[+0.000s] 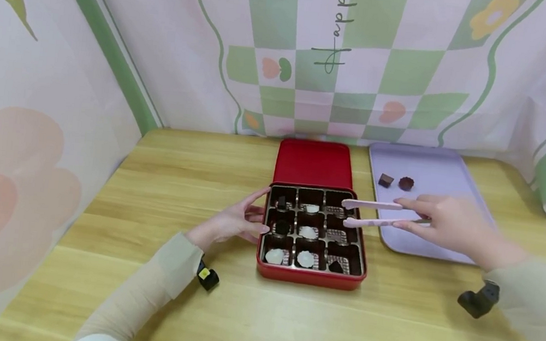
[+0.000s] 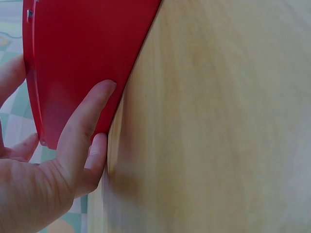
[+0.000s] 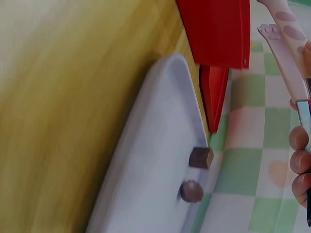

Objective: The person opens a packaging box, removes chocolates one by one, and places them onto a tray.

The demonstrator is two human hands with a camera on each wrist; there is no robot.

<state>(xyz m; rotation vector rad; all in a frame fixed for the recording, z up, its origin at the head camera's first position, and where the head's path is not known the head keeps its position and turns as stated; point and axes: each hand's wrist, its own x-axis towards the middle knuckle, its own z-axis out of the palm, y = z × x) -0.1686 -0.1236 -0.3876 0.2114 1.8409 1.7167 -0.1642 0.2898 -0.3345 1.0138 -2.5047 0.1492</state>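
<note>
A red tin point(image 1: 311, 277) sits on the table, its divided tray holding dark and white chocolates. White ones point(image 1: 306, 259) fill the middle column, with another at front left; a dark chocolate point(image 1: 336, 266) lies in the front right compartment. Whether the other right-hand compartments hold chocolates is hard to tell. My left hand point(image 1: 233, 220) rests against the tin's left side, fingers spread and thumb on the wall. In my right hand point(image 1: 450, 223) I grip pink tongs point(image 1: 380, 205). Their tips stand apart over the right column, with nothing visible between them.
On the right lies a lilac tray point(image 1: 436, 167) bearing a square chocolate point(image 1: 386, 180) and a round fluted one point(image 1: 406, 183). Behind the tin is its red lid point(image 1: 314, 162). A patterned cloth point(image 1: 361, 69) hangs along the table's back edge.
</note>
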